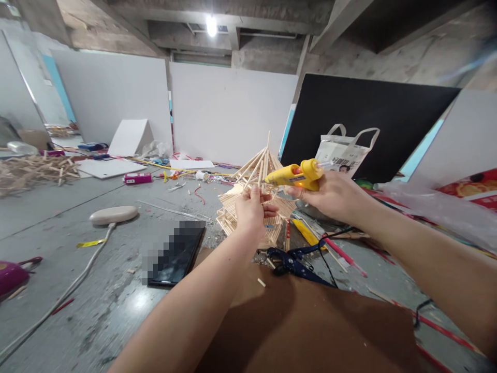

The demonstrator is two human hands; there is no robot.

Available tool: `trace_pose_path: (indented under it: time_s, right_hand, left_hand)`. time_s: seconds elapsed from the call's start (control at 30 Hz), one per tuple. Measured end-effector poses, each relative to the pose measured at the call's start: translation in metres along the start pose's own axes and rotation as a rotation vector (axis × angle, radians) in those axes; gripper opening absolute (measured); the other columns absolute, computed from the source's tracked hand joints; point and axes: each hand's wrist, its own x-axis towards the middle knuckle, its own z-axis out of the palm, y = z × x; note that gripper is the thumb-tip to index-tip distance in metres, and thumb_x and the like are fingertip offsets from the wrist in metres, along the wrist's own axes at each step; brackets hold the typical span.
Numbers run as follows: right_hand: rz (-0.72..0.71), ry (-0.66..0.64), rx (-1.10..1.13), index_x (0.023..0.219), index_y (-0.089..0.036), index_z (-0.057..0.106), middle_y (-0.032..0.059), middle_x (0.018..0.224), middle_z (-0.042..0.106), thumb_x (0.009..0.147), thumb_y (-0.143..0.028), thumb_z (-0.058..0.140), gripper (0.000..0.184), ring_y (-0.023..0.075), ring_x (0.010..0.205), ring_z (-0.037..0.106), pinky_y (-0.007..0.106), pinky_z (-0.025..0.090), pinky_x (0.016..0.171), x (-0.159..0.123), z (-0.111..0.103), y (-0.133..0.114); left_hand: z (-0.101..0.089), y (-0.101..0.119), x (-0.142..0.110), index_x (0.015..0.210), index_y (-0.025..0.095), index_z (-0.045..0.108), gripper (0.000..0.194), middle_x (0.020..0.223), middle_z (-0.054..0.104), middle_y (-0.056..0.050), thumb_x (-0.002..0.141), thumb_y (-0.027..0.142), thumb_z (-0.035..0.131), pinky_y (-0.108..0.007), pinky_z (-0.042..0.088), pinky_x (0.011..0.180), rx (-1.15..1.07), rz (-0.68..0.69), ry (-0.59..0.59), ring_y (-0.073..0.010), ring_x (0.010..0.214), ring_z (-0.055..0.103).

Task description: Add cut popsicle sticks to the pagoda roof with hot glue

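Observation:
A yellow hot glue gun (297, 176) is gripped in my right hand (337, 194), its nozzle pointing left at the roof of a small tower-like model made of thin wooden sticks (229, 207). The model has a pointed top of slanting sticks and wider tiers below. At the front of the roof, my left hand (250, 207) pinches part of the model between thumb and curled fingers, just below the nozzle. What exactly lies between the fingertips is partly hidden. Blue-handled pliers (293, 264) lie in front of the model.
A phone (180, 254) and a white oval device (114, 214) with a cable lie left. Brown board (310, 326) covers the near surface. Right of the model are a yellow cutter (305, 231) and red sticks. A paper bag (341, 153) stands behind; loose sticks (39, 171) pile far left.

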Motion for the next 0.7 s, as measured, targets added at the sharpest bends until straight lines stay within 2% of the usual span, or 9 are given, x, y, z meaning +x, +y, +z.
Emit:
trace_pose_path:
  time_s: [0.37, 0.57, 0.7]
  right_hand:
    - [0.016, -0.028, -0.035, 0.077, -0.021, 0.064, 0.0040, 0.065, 0.061, 0.073, -0.052, 0.042, 0.038, 0.0186, 0.063, 0.056, 0.030, 0.037, 0.056, 0.0051, -0.0023, -0.0001]
    - [0.033, -0.024, 0.010, 0.082, -0.022, 0.063, 0.0034, 0.068, 0.062, 0.071, -0.052, 0.045, 0.037, 0.0185, 0.064, 0.056, 0.030, 0.038, 0.057, 0.0029, -0.0037, 0.0013]
    - [0.059, -0.014, 0.051, 0.078, -0.020, 0.063, 0.0041, 0.067, 0.062, 0.070, -0.052, 0.048, 0.037, 0.0191, 0.065, 0.056, 0.030, 0.038, 0.057, 0.0017, -0.0047, 0.0017]
  left_hand:
    - [0.0021, 0.0010, 0.0002, 0.076, 0.014, 0.042, 0.020, 0.069, 0.057, -0.002, 0.081, 0.033, 0.038, -0.018, 0.039, 0.038, -0.004, -0.031, 0.007, -0.0048, 0.036, 0.049]
    - [0.0023, 0.0021, 0.0000, 0.075, 0.015, 0.042, 0.017, 0.068, 0.057, -0.002, 0.080, 0.031, 0.039, -0.020, 0.040, 0.038, 0.004, -0.033, 0.009, -0.0054, 0.035, 0.048]
    - [0.0022, 0.0025, 0.0000, 0.073, 0.014, 0.042, 0.017, 0.067, 0.057, -0.002, 0.080, 0.030, 0.039, -0.020, 0.040, 0.038, 0.005, -0.037, 0.006, -0.0056, 0.034, 0.048]
